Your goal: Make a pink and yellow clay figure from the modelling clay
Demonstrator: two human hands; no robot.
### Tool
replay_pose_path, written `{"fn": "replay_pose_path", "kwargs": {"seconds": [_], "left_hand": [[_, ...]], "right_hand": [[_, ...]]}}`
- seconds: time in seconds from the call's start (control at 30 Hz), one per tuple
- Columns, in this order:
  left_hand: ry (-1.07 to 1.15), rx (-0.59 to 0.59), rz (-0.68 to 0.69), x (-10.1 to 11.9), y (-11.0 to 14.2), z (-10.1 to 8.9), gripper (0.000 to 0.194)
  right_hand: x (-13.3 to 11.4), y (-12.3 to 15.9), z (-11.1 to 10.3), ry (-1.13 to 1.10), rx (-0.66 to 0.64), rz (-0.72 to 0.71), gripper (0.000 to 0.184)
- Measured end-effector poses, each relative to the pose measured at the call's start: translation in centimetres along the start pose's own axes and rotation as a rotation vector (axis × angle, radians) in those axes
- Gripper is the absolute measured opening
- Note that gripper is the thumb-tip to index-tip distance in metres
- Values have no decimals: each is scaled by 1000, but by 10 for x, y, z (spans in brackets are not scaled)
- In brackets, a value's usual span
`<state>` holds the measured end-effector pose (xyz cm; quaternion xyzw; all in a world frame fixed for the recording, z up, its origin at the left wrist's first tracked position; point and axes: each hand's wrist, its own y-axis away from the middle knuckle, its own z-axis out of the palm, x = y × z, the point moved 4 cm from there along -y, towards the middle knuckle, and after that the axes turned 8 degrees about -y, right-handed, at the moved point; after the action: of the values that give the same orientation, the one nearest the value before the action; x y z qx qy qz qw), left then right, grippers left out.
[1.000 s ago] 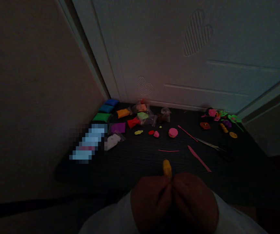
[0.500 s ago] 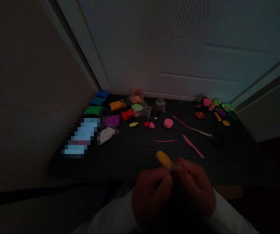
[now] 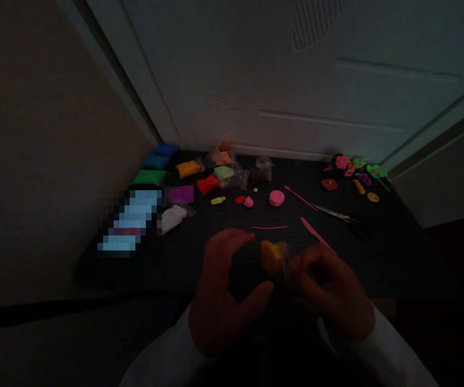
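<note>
A small clear bag of yellow clay (image 3: 272,256) hangs over the front part of the dark table. My right hand (image 3: 330,287) pinches the bag by its clear plastic end, at the right. My left hand (image 3: 227,293) is open beside it, thumb and fingers spread apart around the bag's left side without touching it. Beyond the hands lie a thin pink clay strand (image 3: 270,227) and a pink modelling knife (image 3: 312,230), its lower end partly hidden by my right hand. A round pink clay piece with a pale layer (image 3: 277,198) sits farther back.
Scissors (image 3: 338,216) and a thin pink tool (image 3: 300,198) lie at the right. Finished clay shapes, among them a green flower (image 3: 376,172), fill the back right corner. Bagged clay, such as a purple pack (image 3: 181,194), stands at the left near a blurred bright rectangle (image 3: 135,220).
My left hand has let go of the yellow clay bag and spread open to the left. My right hand keeps the bag and has moved slightly right. The view has tilted down.
</note>
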<state>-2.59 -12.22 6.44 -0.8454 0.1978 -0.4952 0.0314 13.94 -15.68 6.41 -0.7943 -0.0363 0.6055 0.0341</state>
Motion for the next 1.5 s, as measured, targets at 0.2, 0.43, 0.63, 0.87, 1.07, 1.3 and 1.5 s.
{"fn": "replay_pose_path", "kwargs": {"seconds": [0.2,0.43,0.63,0.87,1.07,1.3,1.5], "left_hand": [[862,-500,-505,-20,1,30,51],[871,-489,-609,-20,7,35,34],[842,-526,-572,-19,7,40,29],[890,-502,-605,-23,10,45,31],[883,-534,-633,-23,11,49,31],[860,-475,-670,-43,9,40,33],[686,-218,-688,-69,2,13,35]], "right_hand": [[-3,4,-9,-111,-142,2,15],[-3,3,-16,133,-168,-84,21],[-6,-2,-10,259,-186,-176,22],[-8,-1,-8,337,-174,-214,14],[-7,-3,-4,369,-213,-160,9],[18,-5,-40,-320,-76,190,14],[30,-3,-63,-600,155,209,15]]}}
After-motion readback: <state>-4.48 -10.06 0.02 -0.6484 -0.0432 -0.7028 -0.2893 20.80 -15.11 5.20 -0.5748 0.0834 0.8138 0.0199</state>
